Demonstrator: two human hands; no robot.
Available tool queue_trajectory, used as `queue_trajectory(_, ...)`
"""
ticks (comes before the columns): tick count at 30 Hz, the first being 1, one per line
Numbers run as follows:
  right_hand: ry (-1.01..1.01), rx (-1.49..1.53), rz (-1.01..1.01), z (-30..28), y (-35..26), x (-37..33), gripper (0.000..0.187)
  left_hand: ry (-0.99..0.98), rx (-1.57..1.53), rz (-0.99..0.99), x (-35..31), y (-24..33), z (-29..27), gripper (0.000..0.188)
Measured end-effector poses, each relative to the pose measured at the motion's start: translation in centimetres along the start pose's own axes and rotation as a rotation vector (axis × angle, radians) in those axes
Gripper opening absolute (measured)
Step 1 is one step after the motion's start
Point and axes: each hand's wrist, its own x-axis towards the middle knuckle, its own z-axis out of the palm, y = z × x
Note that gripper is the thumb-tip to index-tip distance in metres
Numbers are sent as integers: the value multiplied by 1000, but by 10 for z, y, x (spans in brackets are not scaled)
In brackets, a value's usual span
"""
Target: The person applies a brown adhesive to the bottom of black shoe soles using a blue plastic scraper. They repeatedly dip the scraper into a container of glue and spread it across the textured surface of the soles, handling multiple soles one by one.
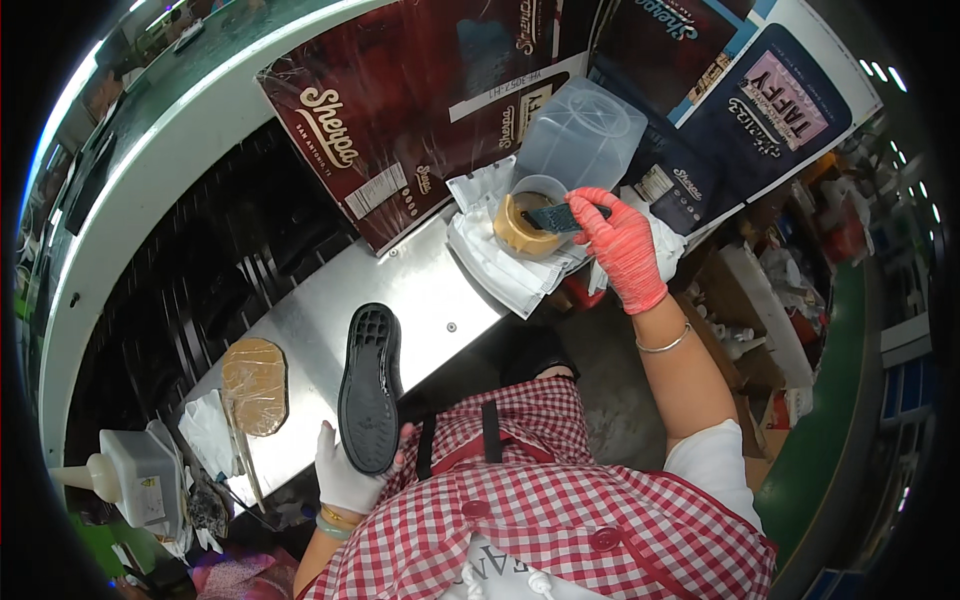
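The black sole [368, 400] hid part of the left hand [343, 478] and its own face toward the palm. The right hand [617, 250] covered one end of the dark strip [550, 217], whose other end was unclear inside the cup [525, 238] beside it. Bagged goods [795, 278] right of that hand were indistinct. Closer to the body than both hands, the lower edge cut off the checked apron [550, 505].

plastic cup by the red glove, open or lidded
Open: no lid shows on the plastic cup, and its inside is visible.
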Motion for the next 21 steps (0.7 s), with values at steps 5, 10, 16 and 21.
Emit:
queue_trajectory(5, -17, -37, 41, -2, 6, 9, 27, -60, 152, 72, 0, -4, 4, 57)
queue_trajectory(10, -41, 88, 80, -9, 17, 14, 29, -170, 86, 190, 13, 4, 15, 54)
queue_trajectory(16, -187, 598, 230, 19, 17, -30, 24, -370, -7, 244, 36, 11, 39, 59)
queue_trajectory(21, -385, 570, 249, 84, -47, -97, 26, -454, 56, 254, 36, 8, 59, 66)
